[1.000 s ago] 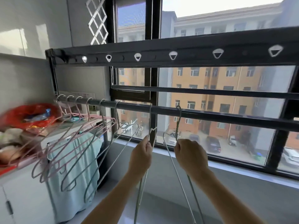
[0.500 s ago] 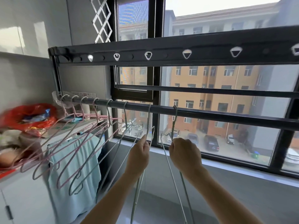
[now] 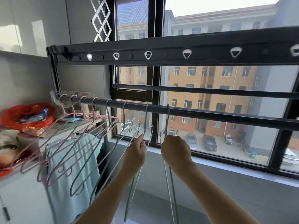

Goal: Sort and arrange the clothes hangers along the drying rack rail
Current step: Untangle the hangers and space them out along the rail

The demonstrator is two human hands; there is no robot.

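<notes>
Clothes hangers point(image 3: 93, 110) hang along the rail point(image 3: 210, 113); my left hand point(image 3: 135, 152) pinches one grey hanger point(image 3: 145, 122), my right hand point(image 3: 175, 151) grips the next hanger point(image 3: 166, 123).

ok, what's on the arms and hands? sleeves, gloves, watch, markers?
Nothing worn. The left hand and right hand are bare: no gloves, no rings visible from the head camera. The left forearm and right forearm are bare down to the frame edge, so no sleeve or cuff in view. No watch, band or tag on either wrist.

Home laundry balcony: drying rack rail point(image 3: 210, 114), hangers point(image 3: 68, 139), apartment window point(image 3: 210, 88).
</notes>
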